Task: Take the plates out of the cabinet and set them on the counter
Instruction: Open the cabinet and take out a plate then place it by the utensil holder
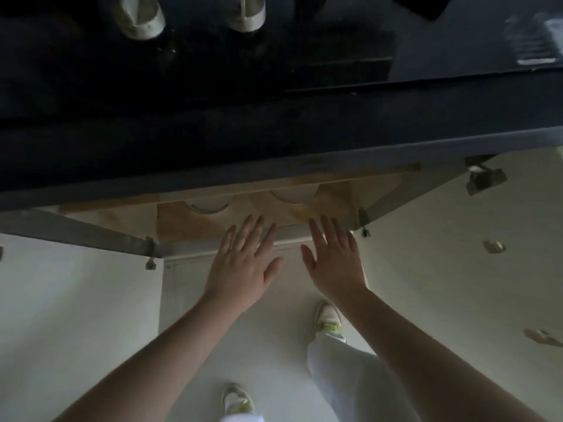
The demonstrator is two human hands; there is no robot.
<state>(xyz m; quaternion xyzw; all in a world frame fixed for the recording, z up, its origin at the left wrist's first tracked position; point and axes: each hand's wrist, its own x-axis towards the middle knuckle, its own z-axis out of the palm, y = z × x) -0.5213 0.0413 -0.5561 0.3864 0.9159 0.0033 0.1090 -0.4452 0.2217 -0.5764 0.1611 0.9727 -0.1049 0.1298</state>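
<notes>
I look straight down at an open lower cabinet under a dark counter (pixel 274 141). Two white plates peek out from below the counter edge on the wooden shelf (pixel 195 223): a left plate (pixel 209 207) and a right plate (pixel 295 194), each mostly hidden. My left hand (pixel 243 263) and my right hand (pixel 333 260) hover flat with fingers spread just in front of the shelf's front edge, holding nothing. Neither hand touches a plate.
Both cabinet doors stand open, the left door (pixel 76 300) and the right door (pixel 457 269) with a brass knob (pixel 494 247). Two pale vessels (pixel 141 16) and a clear plastic item (pixel 533 38) sit on the counter. My feet stand on the pale floor (pixel 274 345).
</notes>
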